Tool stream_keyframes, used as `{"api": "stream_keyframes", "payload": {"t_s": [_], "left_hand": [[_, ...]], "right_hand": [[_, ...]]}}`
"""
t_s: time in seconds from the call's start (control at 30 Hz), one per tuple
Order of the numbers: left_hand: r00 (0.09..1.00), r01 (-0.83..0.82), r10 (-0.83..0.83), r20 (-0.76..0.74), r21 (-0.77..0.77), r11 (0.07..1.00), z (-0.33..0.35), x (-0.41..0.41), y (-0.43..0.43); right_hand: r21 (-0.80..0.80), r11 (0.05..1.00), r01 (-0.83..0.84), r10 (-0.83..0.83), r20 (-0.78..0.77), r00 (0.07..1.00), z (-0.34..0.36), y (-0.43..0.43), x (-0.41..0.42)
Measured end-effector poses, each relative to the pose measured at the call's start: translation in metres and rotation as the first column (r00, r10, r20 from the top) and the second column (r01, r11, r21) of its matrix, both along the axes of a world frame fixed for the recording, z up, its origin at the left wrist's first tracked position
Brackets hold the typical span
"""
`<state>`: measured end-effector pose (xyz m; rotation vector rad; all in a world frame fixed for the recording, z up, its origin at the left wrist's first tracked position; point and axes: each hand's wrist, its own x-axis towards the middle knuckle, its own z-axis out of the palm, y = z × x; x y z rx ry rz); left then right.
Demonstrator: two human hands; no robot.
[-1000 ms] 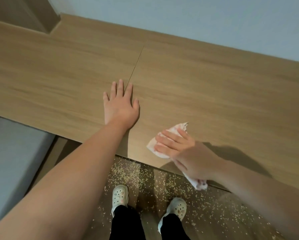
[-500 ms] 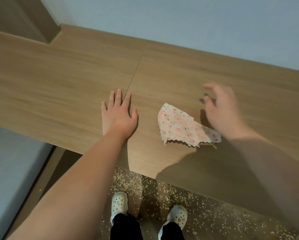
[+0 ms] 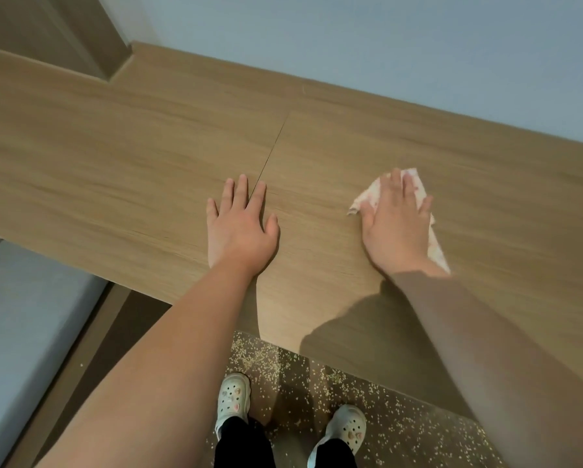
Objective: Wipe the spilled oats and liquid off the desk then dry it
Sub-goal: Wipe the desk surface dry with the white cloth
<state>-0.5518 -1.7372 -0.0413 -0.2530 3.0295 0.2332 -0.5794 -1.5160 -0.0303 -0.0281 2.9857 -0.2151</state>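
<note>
The right hand (image 3: 396, 228) presses a patterned cloth (image 3: 418, 190) flat with straight fingers; the left hand (image 3: 239, 228) rests flat, fingers straight, on the surface (image 3: 114, 163); no writing is readable.

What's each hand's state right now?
Left hand: open, flat on the desk, holding nothing.
Right hand: open, fingers straight, pressing the cloth onto the desk.
</note>
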Motion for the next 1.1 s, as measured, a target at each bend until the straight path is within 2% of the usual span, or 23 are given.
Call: {"api": "stream_keyframes", "payload": {"t_s": [0.03,0.07,0.13,0.2,0.27,0.3,0.37,0.4,0.43,0.5,0.6,0.67,0.7,0.77,0.83,0.9,0.97,1.0,1.07,1.1], "left_hand": [[1.0,-0.001,0.001,0.002,0.0,1.0,0.0,0.0,0.0],[1.0,0.0,0.0,0.004,0.0,1.0,0.001,0.0,0.0],[1.0,0.004,-0.004,0.002,0.003,1.0,0.001,-0.001,0.0],[1.0,0.007,-0.007,0.003,0.003,1.0,0.001,-0.001,0.0],[1.0,0.006,-0.006,0.004,0.002,1.0,0.001,0.0,0.0],[1.0,0.004,-0.004,0.003,0.003,1.0,0.0,0.0,-0.001],[1.0,0.0,0.0,-0.001,0.006,1.0,0.0,0.0,-0.001],[1.0,-0.001,0.001,-0.003,0.007,1.0,0.0,0.0,-0.001],[1.0,-0.001,0.001,-0.004,0.007,1.0,0.0,-0.001,0.0],[1.0,-0.002,0.002,-0.005,0.009,1.0,0.001,-0.001,0.0],[1.0,-0.003,0.003,-0.001,0.011,1.0,0.002,0.0,0.0],[1.0,-0.004,0.004,0.001,0.012,1.0,0.002,-0.001,0.0],[1.0,-0.005,0.005,-0.001,0.012,1.0,0.002,-0.001,0.0],[1.0,-0.003,0.004,-0.004,0.013,1.0,0.001,0.0,0.0],[1.0,-0.005,0.005,-0.006,0.02,1.0,0.0,0.0,0.001],[1.0,-0.008,0.008,-0.003,0.02,1.0,0.0,-0.001,0.001],[1.0,-0.008,0.008,-0.002,0.016,1.0,0.001,-0.001,0.001],[1.0,-0.009,0.009,-0.006,0.017,1.0,0.001,-0.001,0.0],[1.0,-0.008,0.008,-0.011,0.021,1.0,0.001,-0.001,0.0],[1.0,-0.007,0.008,-0.01,0.02,1.0,0.001,-0.001,0.0]], "right_hand": [[0.024,0.998,-0.054,0.053,0.02,0.998,0.0,-0.011,0.016],[0.027,0.984,-0.176,0.175,0.052,0.983,0.001,-0.02,0.032],[-0.018,0.904,-0.427,0.425,0.12,0.897,0.004,-0.021,0.052],[-0.061,0.859,-0.509,0.513,0.082,0.855,0.004,-0.003,0.036],[-0.147,0.921,-0.361,0.364,-0.005,0.931,0.005,0.011,0.006],[-0.274,0.938,-0.212,0.214,-0.025,0.977,0.009,0.013,-0.008],[-0.505,0.861,0.058,-0.06,0.012,0.998,0.012,0.001,-0.025],[-0.514,0.851,0.107,-0.11,0.026,0.994,0.013,-0.009,-0.025],[-0.446,0.891,0.082,-0.093,-0.003,0.996,0.012,-0.019,-0.021],[-0.264,0.96,-0.091,0.072,-0.084,0.994,0.009,-0.036,0.002],[-0.119,0.934,-0.336,0.336,-0.023,0.942,0.004,-0.034,0.032],[0.007,0.921,-0.389,0.389,0.034,0.921,0.003,-0.012,0.036],[0.074,0.93,-0.359,0.357,0.042,0.933,0.001,0.002,0.03],[0.131,0.974,-0.182,0.175,0.065,0.982,-0.003,0.025,0.007],[0.053,0.998,0.03,-0.031,0.017,0.999,0.0,0.03,-0.009],[0.001,0.998,0.071,-0.071,-0.014,0.997,0.006,0.01,-0.002],[-0.062,0.994,-0.087,0.09,0.05,0.995,0.01,-0.013,0.026],[-0.087,0.966,-0.243,0.249,0.063,0.967,0.01,-0.019,0.043],[-0.081,0.848,-0.524,0.53,0.095,0.843,0.009,-0.013,0.053],[-0.056,0.805,-0.59,0.593,0.099,0.799,0.006,-0.002,0.04]]}}
